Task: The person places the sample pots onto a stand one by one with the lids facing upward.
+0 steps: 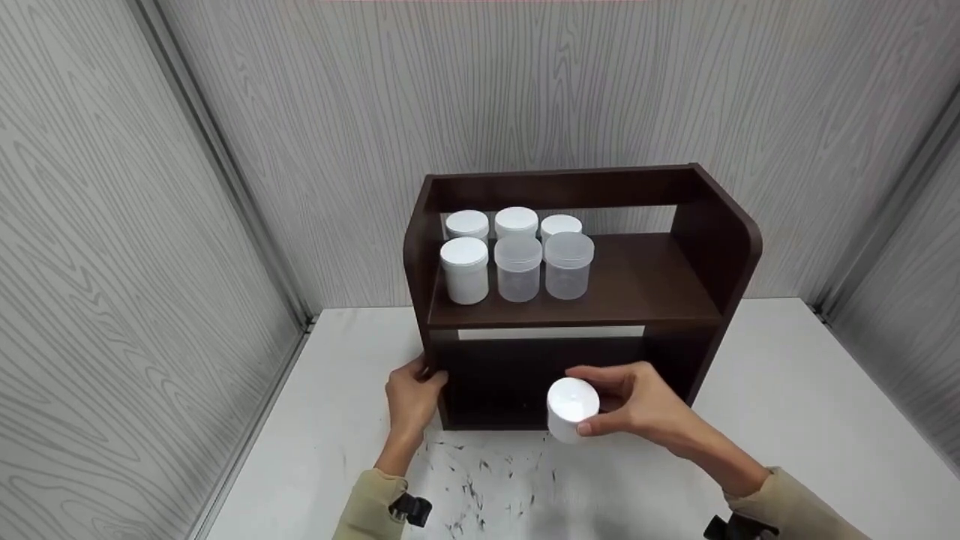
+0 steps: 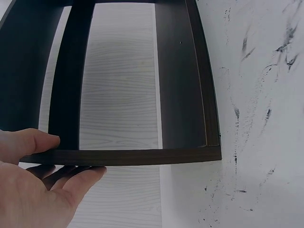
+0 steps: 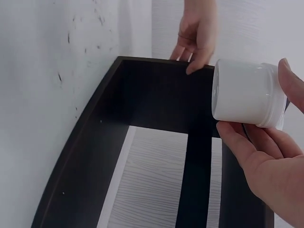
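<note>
A dark brown wooden shelf unit stands on the white table. Several white-lidded plastic jars stand in two rows on the left half of its upper shelf. My right hand holds a white jar in front of the empty lower compartment; the right wrist view shows the white jar pinched between thumb and fingers. My left hand grips the shelf unit's left side panel, thumb on one face and fingers on the other.
Grey wood-grain walls close in the table on three sides. Black scuff marks speckle the table in front of the shelf. The right half of the upper shelf holds nothing.
</note>
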Available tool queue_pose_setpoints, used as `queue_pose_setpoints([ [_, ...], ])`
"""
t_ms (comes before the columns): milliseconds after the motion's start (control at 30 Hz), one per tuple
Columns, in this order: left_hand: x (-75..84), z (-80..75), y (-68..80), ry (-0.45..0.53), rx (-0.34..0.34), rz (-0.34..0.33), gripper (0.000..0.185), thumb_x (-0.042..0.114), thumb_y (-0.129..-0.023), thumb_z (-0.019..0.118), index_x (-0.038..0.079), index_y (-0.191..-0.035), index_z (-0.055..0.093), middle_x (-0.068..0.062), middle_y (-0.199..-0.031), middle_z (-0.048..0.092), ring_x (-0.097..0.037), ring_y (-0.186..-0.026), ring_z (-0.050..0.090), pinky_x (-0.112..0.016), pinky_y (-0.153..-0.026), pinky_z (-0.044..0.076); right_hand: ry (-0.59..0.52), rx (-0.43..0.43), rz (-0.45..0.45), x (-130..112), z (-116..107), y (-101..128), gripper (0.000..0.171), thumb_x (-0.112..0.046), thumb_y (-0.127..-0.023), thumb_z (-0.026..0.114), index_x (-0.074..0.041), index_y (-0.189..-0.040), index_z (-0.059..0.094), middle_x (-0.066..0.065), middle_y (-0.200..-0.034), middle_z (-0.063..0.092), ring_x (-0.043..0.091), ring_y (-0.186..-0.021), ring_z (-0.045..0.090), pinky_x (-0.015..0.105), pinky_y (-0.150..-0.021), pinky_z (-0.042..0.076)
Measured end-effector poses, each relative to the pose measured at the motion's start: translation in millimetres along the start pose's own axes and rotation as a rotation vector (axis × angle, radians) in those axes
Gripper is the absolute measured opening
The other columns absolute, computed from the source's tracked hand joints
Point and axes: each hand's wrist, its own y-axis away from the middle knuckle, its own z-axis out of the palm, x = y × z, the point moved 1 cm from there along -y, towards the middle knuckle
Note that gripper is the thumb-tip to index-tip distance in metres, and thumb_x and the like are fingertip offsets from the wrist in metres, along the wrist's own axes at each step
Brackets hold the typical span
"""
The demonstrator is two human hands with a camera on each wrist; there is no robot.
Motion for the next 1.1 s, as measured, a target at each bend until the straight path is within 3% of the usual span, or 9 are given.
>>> queue_pose_setpoints([
  [533,1.8,-1.0,-0.1,-0.004,0.008,-0.015,0.047,0.004,-0.091,0.070,-0.015,-0.134,0.063,-0.029,-0.124,0.070,-0.039,-0.114,0.070,-0.045,-0.091,0.059,-0.030,0.063,-0.030,-47,-25,-7,0.072,-0.001,-0.076,0.092,0.008,-0.141,0.061,0.020,-0.127,0.072,0.027,-0.112,0.072,0.034,-0.091,0.059],
  [1100,-0.8,-0.2,1.9,0.009,0.006,0.014,0.046,0.002,-0.092,0.070,-0.015,-0.134,0.062,-0.029,-0.125,0.069,-0.040,-0.116,0.069,-0.047,-0.094,0.058,-0.004,0.179,-0.052,-73,-56,-23,0.070,0.003,-0.076,0.090,0.007,-0.140,0.063,0.015,-0.123,0.075,0.024,-0.110,0.073,0.033,-0.091,0.058],
])
